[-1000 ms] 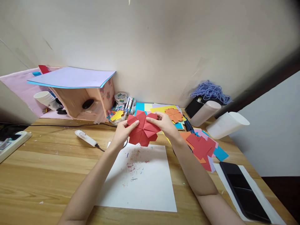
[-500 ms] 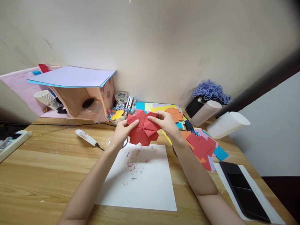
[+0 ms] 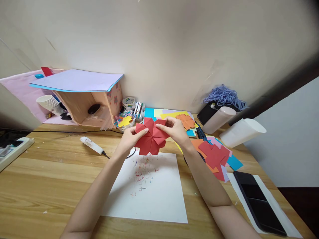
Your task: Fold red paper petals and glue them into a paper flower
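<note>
A folded red paper flower (image 3: 151, 141) is held up above the table between both hands. My left hand (image 3: 131, 137) pinches its left petals, thumb on the front face. On the other side my right hand (image 3: 173, 128) grips the upper right petal, thumb across the front and fingers behind the paper. Creases radiate from the flower's centre. Under it lies a white sheet (image 3: 149, 205) marked with coloured smudges. Behind the right hand an orange paper flower (image 3: 186, 121) rests on a stack of coloured paper (image 3: 157, 112).
A glue gun (image 3: 91, 145) with a cord lies at left, before a cardboard box (image 3: 77, 81). Markers (image 3: 137, 110) and a yellow cutout (image 3: 125, 121) stand behind. Right are red paper scraps (image 3: 215, 156), paper rolls (image 3: 219, 120), purple yarn (image 3: 225, 97) and a phone (image 3: 259, 202).
The red paper flower has tilted and turned slightly between my hands. Both hands keep their hold, and the right hand has shifted a little to the left.
</note>
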`<state>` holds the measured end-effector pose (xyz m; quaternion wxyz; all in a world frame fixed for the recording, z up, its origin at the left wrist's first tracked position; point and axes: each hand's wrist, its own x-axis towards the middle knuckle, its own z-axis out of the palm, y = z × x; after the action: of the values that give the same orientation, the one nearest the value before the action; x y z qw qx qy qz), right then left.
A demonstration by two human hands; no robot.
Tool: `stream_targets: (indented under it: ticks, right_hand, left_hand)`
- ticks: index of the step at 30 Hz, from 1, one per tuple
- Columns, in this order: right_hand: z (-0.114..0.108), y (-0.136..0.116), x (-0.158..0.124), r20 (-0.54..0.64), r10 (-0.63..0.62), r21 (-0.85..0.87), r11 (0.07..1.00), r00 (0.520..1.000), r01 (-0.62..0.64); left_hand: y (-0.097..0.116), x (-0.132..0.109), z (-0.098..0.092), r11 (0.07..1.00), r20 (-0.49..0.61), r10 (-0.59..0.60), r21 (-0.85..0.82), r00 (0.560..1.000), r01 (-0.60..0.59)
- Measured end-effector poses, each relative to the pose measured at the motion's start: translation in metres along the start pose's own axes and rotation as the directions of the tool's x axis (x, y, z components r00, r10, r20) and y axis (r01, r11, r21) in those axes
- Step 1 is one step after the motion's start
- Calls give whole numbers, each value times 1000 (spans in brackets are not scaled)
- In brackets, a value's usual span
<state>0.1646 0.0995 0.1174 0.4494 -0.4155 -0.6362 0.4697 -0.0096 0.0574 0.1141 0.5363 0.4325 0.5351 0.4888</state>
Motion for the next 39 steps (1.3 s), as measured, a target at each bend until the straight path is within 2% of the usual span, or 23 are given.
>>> stream_targets:
  ticks: [6, 8, 12, 16, 19, 22, 24, 26, 29, 36, 39]
  right_hand:
    - [2, -3, 0, 51, -10, -2, 1000, 999, 10]
    - [3, -4, -1, 61, -11, -15, 1000, 998, 12]
    - [3, -3, -1, 86, 0, -61, 998, 996, 5]
    - [4, 0, -1, 100, -22, -110, 993, 995, 33]
    - [6, -2, -2, 8, -137, -209, 968, 991, 136]
    - [7, -7, -6, -104, -358, -403, 868, 928, 290]
    - [9, -10, -9, -49, -486, -521, 758, 872, 393]
    - [11, -10, -11, 54, -555, -598, 648, 830, 472]
    - [16, -6, -13, 130, -593, -660, 546, 794, 516]
    - [25, 5, -12, 160, -631, -703, 466, 759, 537]
    - [28, 8, -13, 172, -663, -720, 420, 728, 553]
  left_hand:
    - [-1, 1, -2, 999, 33, 19, 34, 999, -20]
    - [-1, 1, -3, 999, 87, 13, 51, 996, -17]
    - [-2, 1, -5, 997, 203, -69, 31, 977, 64]
    - [-5, 4, -6, 994, 187, -105, 18, 977, 104]
    - [-7, 5, -5, 996, 136, -84, -20, 987, 88]
    - [-8, 6, -4, 996, 45, -11, -85, 999, 15]
    - [-10, 7, -4, 993, -23, 37, -109, 999, -39]
    - [-11, 8, -4, 988, -76, 73, -129, 994, -82]
    - [-10, 7, -4, 979, -138, 93, -169, 986, -116]
    - [-9, 4, -2, 972, -202, 94, -192, 975, -134]
    - [-11, 5, -1, 972, -219, 104, -185, 970, -146]
